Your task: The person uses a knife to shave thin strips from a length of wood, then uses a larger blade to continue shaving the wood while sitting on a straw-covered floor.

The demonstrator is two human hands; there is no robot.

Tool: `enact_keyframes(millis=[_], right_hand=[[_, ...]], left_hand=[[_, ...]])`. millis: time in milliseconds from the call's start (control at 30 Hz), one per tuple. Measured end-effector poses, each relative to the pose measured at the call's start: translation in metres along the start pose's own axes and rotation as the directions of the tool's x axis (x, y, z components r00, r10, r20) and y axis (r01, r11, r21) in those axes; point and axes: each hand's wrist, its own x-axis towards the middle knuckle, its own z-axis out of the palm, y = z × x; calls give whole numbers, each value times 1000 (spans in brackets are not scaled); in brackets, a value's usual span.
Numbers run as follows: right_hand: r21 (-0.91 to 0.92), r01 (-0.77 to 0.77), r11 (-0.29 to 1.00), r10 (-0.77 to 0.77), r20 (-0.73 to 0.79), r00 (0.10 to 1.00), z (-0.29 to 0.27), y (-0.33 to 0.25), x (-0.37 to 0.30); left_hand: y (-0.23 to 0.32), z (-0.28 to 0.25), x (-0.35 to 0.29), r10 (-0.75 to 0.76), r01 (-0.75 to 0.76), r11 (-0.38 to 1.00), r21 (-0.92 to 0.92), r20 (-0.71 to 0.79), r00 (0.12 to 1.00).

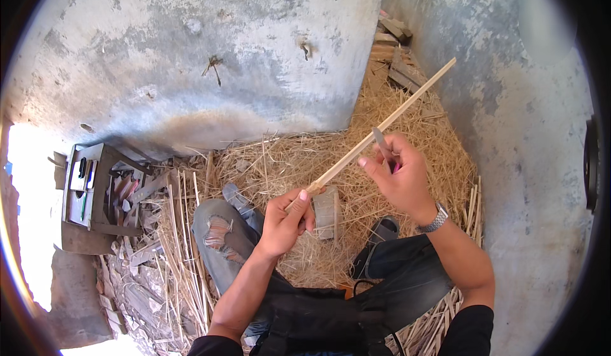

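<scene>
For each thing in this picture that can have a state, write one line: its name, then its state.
Bamboo strip: held up, tilted, whole.
Knife: blade against the strip.
Left hand: shut on the strip's lower end.
Right hand: shut on the knife.
Wooden toolbox: open, tools inside.
Jeans: torn at the knee.

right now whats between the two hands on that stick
Head view: a bare stretch of the bamboo strip runs from left hand to right hand, straw litter behind it.
</scene>
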Motion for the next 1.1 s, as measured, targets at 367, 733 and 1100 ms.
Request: enact_keyframes(millis=[367, 733, 1100], right_hand=[[478, -226, 849, 205, 96, 974, 9, 6, -5], [63, 20, 998, -24, 48, 999, 10, 0, -10], [-274, 102, 956, -91, 54, 994, 13, 7, -7]], left_hand=[[-16, 9, 2, -138, 189, 968, -165, 281, 950], [-14, 18, -3, 49, -25, 994, -103, 239, 970], [-20, 21, -8, 102, -98, 994, -46, 116, 988]])
